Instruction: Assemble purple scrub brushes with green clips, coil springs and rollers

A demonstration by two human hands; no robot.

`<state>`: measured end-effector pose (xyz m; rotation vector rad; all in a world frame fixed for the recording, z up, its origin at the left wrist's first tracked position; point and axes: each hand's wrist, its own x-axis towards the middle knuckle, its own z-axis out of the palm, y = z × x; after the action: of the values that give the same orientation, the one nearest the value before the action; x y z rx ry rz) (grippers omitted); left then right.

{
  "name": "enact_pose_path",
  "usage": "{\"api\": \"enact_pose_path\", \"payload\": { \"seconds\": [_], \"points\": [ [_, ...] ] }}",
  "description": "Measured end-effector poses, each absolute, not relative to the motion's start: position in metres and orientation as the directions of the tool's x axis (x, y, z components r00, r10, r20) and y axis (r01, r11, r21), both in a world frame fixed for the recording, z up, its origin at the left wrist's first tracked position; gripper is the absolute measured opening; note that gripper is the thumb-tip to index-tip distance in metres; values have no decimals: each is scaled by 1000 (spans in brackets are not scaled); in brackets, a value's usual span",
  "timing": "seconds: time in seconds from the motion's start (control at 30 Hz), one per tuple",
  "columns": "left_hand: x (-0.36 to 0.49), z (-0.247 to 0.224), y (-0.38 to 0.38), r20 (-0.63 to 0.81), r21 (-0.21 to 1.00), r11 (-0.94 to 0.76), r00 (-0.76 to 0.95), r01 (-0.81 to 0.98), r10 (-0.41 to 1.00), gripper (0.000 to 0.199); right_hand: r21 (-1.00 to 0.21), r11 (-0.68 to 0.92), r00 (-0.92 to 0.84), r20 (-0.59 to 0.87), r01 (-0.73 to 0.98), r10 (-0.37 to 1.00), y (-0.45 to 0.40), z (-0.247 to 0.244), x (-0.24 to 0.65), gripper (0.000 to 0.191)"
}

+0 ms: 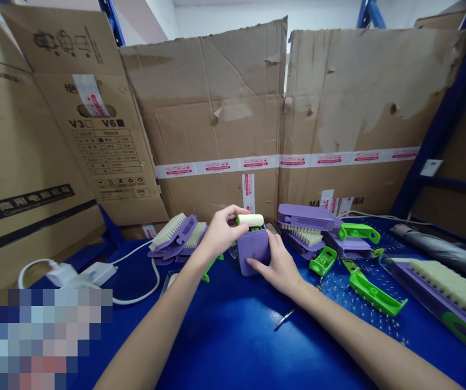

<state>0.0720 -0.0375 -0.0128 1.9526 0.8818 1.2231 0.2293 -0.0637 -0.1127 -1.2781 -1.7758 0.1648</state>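
Note:
A purple plastic housing (254,250) stands upright on the blue table in front of me, with green parts visible in its open top. My right hand (284,266) grips the housing from the right, thumb across its front face. At the top, my left hand (225,232) has its fingers closed on a cream ribbed roller (251,220), which lies sideways over the opening. Whether the roller is seated in the housing or just above it, I cannot tell. A slim metal rod (284,319) lies on the table below my right wrist.
Purple brush bodies with cream bristles (171,233) are piled at the left, and more purple bodies (308,219) at the right. Green plastic handles (374,292) lie among scattered small screws (387,230). A white charger with cable (62,275) sits left; cardboard walls (216,130) stand behind.

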Motion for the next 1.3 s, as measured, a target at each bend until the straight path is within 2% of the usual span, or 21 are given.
{"api": "enact_pose_path", "payload": {
  "seconds": [0.1, 0.23, 0.63, 0.9, 1.2, 1.3],
  "points": [
    [69, -11, -36, 456, 819, -545, 372, 181, 809, 21, -613, 527, -100, 592, 588, 800, -61, -114, 231, 70],
    [69, -10, -33, 454, 823, -537, 355, 182, 817, 21, -642, 509, -99, 562, 574, 821, -59, -113, 231, 62],
    [67, -16, -34, 488, 812, -574, 411, 111, 770, 22, -594, 516, -67, 614, 617, 786, -60, -113, 230, 67],
    [64, -16, -32, 411, 852, -517, 502, 87, 761, 32, -616, 545, -82, 617, 568, 783, -59, -112, 233, 63],
    [63, -15, -38, 405, 851, -513, 484, 110, 776, 28, -630, 531, -99, 588, 567, 802, -61, -107, 233, 61],
    [59, -15, -36, 400, 854, -511, 500, 101, 768, 28, -674, 544, -32, 614, 499, 789, -59, -102, 237, 62]
  ]
}}
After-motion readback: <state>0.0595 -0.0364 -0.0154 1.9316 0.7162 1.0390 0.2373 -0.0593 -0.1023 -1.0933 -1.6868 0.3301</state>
